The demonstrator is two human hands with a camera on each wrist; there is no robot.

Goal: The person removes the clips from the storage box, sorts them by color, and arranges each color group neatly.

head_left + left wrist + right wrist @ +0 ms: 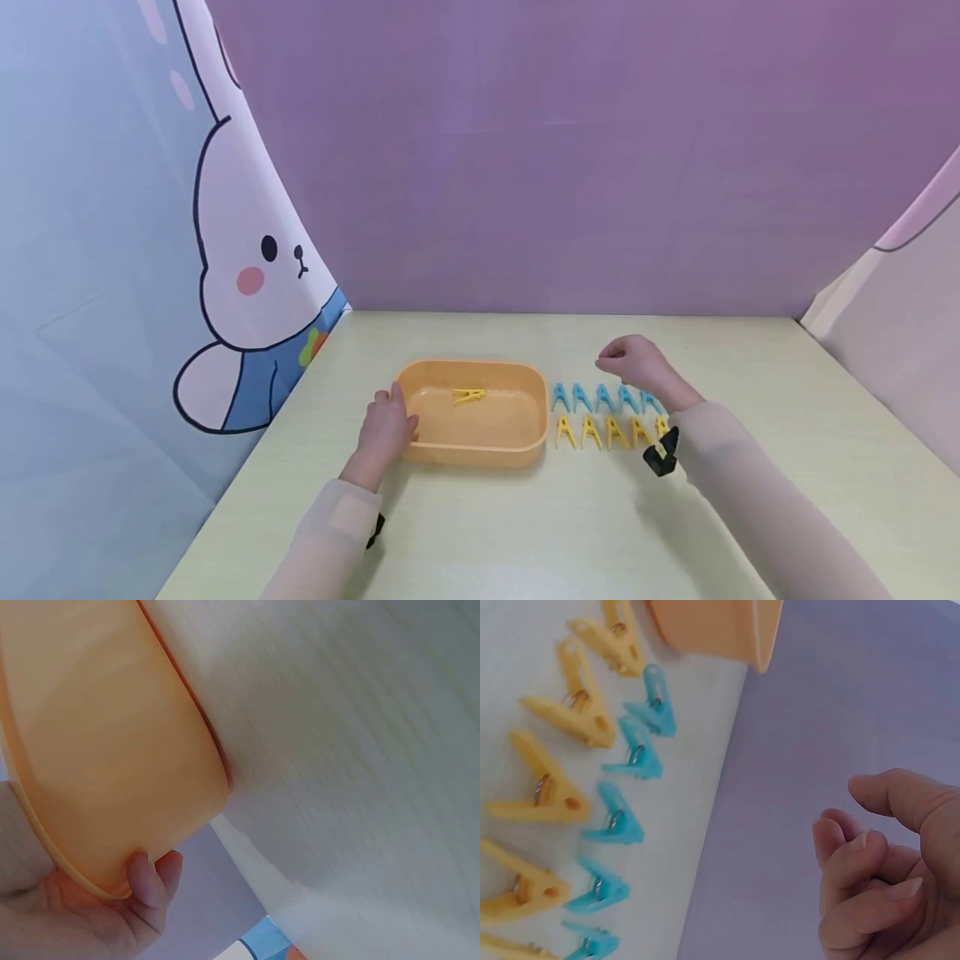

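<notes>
Head view: a person's left hand (386, 427) steadies the near-left corner of an oblong orange plastic tub (420, 379) on a pale wood-grain tabletop (525, 525); one yellow plastic clothes peg (468, 396) lies inside. The right hand (633, 360) hovers with its grip loosely curled and empty over a row of blue plastic pegs (603, 397), with a row of yellow plastic pegs (603, 432) nearer the body, their long axes running front to back.

Left wrist view: the thumb (146, 877) presses the smooth tub rim (45, 825).

Right wrist view: curled fingers (855, 862) hold nothing; spring-hinged, wedge-shaped blue pegs (615, 821) lie just below, closest to this hand.
</notes>
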